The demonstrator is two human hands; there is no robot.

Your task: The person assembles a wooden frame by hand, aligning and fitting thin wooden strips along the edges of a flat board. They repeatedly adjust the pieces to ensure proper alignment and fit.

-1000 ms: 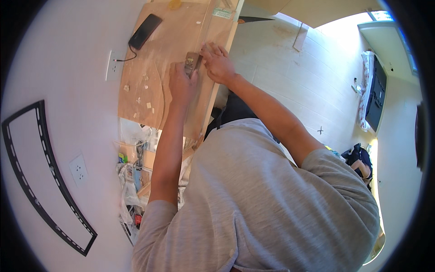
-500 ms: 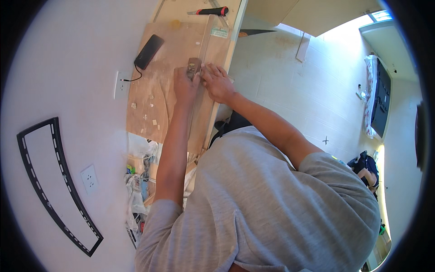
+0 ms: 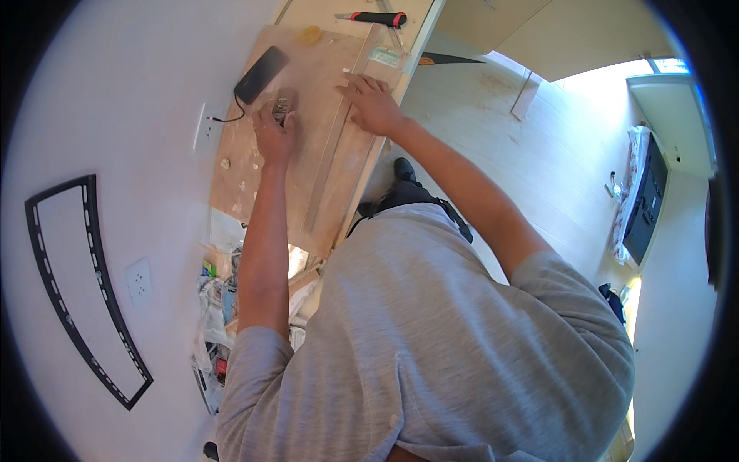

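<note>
My left hand (image 3: pixel 273 138) is wrapped round a small hand plane (image 3: pixel 282 104), at the left part of a wooden board on the bench. Beside it lies a black phone (image 3: pixel 262 73) with a cable. A long, narrow wooden strip (image 3: pixel 326 173) runs lengthwise along the board. My right hand (image 3: pixel 375 106) rests by the strip's far part, fingers stretched out and apart. Near its fingertips is a small whitish bit, too small to name. The plane and my right hand are well apart.
A tool with a black and red handle (image 3: pixel 379 18) lies at the far end, near a yellow round thing (image 3: pixel 310 34). A dark saw-like blade (image 3: pixel 454 58) shows beyond the bench's right edge. Wall sockets (image 3: pixel 206 128) and a black frame (image 3: pixel 92 269) are at left.
My left hand has moved left with the plane, off the strip and toward the phone. My right hand has shifted slightly farther along the strip, fingers more spread. The whole view has shifted a little.
</note>
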